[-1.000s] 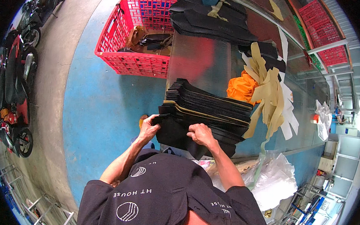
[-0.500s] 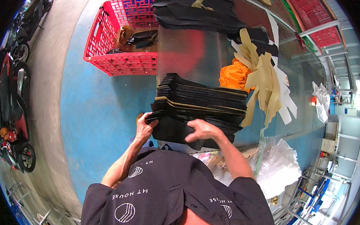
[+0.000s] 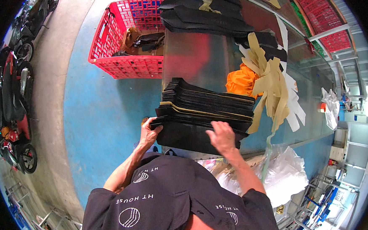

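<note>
A stack of black flat sheet pieces, with a few tan edges among them, lies fanned in layers on the table in front of me. Its nearest black piece lies toward my body. My left hand pinches the left end of the nearest pieces between thumb and fingers. Over the right part of that same piece is my right hand, fingers spread; whether the fingertips touch the surface I cannot make out.
The table also bears black cut pieces, an orange cloth bundle and tan strips. A red crate stands at its left side. Clear plastic sheeting lies at the right. Motorcycles line the far left.
My right hand has moved right along the nearest black piece, which now lies flatter and shows more of its surface. The left hand keeps its pinch at the left end.
</note>
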